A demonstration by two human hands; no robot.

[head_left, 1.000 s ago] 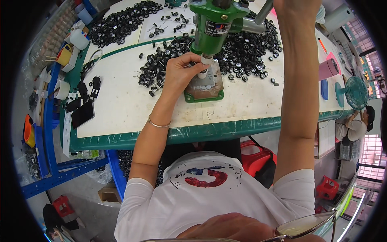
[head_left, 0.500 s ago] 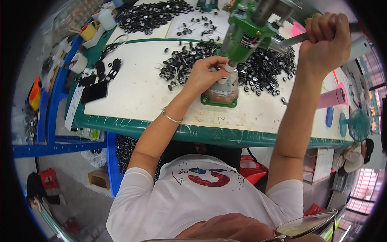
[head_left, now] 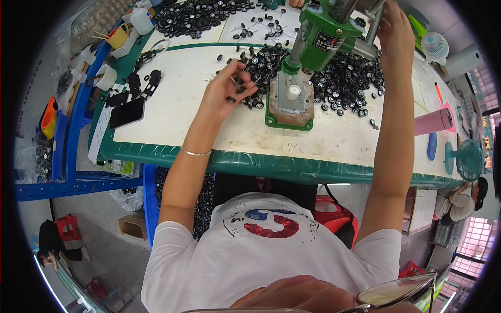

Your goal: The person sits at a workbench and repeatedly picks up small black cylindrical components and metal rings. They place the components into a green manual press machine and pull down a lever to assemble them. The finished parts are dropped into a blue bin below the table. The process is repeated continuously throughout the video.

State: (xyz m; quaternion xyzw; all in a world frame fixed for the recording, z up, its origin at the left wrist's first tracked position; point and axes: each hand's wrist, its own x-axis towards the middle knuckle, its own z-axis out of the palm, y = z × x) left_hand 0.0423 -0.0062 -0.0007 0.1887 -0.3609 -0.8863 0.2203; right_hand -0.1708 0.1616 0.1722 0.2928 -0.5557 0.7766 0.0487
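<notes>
A green hand press point(head_left: 322, 44) stands on the table in front of me. On its base plate sits a short white cylindrical fixture point(head_left: 294, 92), with nothing under my fingers there. My right hand point(head_left: 395, 31) is raised at the upper right, wrapped round the press's metal lever point(head_left: 374, 25); the fingers are partly hidden. Left of the press, my left hand point(head_left: 222, 93) is curled round small black wheels point(head_left: 240, 89) on a thin metal axle. Beside it spreads a heap of similar black wheels point(head_left: 263, 65), several with axles sticking out.
More wheels point(head_left: 344, 86) lie right of the press, and another pile point(head_left: 190, 18) at the back. A phone point(head_left: 127, 113) and black plastic parts point(head_left: 151, 83) are at the left. A pink tumbler point(head_left: 433, 121) and green fan point(head_left: 467, 159) stand right. Another person's hand point(head_left: 296, 2) shows at the far edge.
My left hand has moved left from the press fixture to the wheels. The lever and my right hand have swung up and away, and the press ram has risen off the fixture.
</notes>
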